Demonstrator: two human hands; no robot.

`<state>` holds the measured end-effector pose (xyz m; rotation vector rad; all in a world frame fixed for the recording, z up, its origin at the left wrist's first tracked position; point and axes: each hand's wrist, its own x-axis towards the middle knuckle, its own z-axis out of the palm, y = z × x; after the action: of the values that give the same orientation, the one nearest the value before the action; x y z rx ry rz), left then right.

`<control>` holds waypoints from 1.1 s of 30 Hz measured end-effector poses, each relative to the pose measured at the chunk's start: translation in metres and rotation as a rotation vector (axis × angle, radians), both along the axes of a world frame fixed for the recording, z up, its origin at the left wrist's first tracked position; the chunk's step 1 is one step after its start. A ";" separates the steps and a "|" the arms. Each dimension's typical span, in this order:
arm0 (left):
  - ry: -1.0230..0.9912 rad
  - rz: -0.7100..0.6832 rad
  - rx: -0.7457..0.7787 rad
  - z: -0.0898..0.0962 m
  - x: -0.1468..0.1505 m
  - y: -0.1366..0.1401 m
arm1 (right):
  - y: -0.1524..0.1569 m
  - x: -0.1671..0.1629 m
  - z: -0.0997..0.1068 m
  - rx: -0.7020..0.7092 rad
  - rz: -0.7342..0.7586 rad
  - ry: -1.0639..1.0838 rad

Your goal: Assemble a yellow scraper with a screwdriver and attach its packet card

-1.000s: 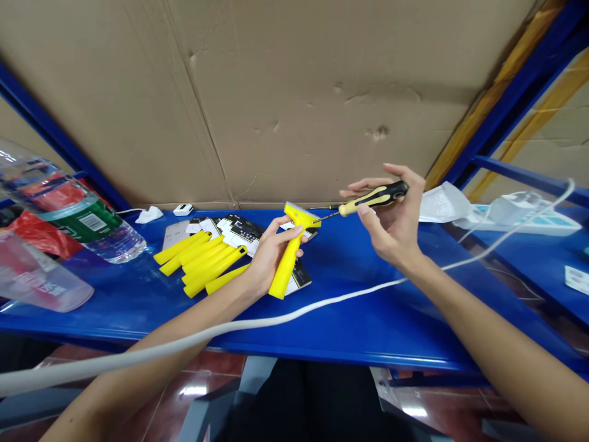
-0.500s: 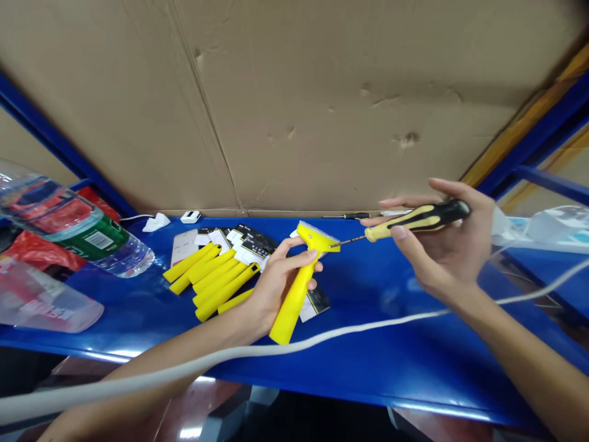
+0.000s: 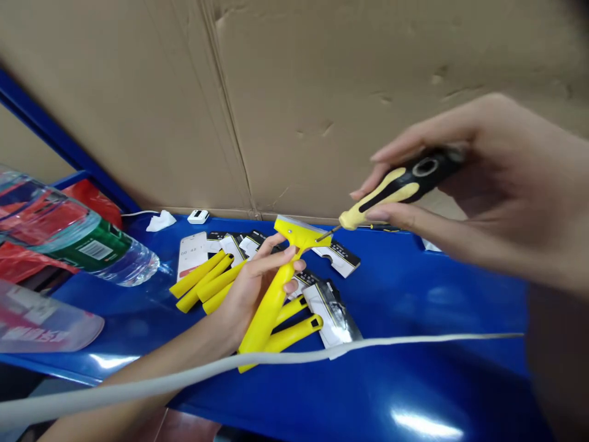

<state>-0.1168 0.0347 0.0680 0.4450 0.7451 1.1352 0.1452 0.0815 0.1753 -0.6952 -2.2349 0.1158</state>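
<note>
The yellow scraper [image 3: 276,288] is showing smooth, matt plastic; the screwdriver [image 3: 396,187] is showing a rubbery handle and thin metal shaft; the blue worktop [image 3: 414,368] is gleaming glossy.

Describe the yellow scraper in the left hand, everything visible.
The scraper looks like glossy yellow plastic: a long, straight handle widening into a flat T-shaped head with a pale strip along its top edge. The left hand grips the handle mid-length, holding it tilted, head up and away, above the blue shelf. The metal tip of the screwdriver, held in the right hand, meets the right side of the head. Loose yellow handles lie beneath and beside it.
</note>
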 end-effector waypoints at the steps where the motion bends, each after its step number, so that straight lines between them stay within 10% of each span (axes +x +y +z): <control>1: -0.014 0.006 -0.006 -0.003 -0.002 0.001 | 0.001 0.001 -0.003 0.039 -0.046 -0.028; 8: -0.011 0.052 -0.073 -0.011 -0.003 -0.001 | 0.012 -0.002 -0.020 -0.145 0.091 -0.021; 14: 0.019 0.001 -0.079 -0.009 0.000 -0.003 | 0.012 -0.007 -0.023 -0.012 -0.075 -0.020; 19: -0.015 0.014 -0.056 -0.018 0.002 -0.004 | 0.017 -0.004 -0.028 -0.261 0.124 0.079; 33: -0.007 -0.008 -0.014 -0.033 -0.008 0.005 | 0.008 0.001 -0.012 -0.060 0.155 -0.177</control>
<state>-0.1246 0.0400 0.0351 0.4313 0.7443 1.1229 0.1463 0.0895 0.1632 -0.5820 -2.4639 0.2056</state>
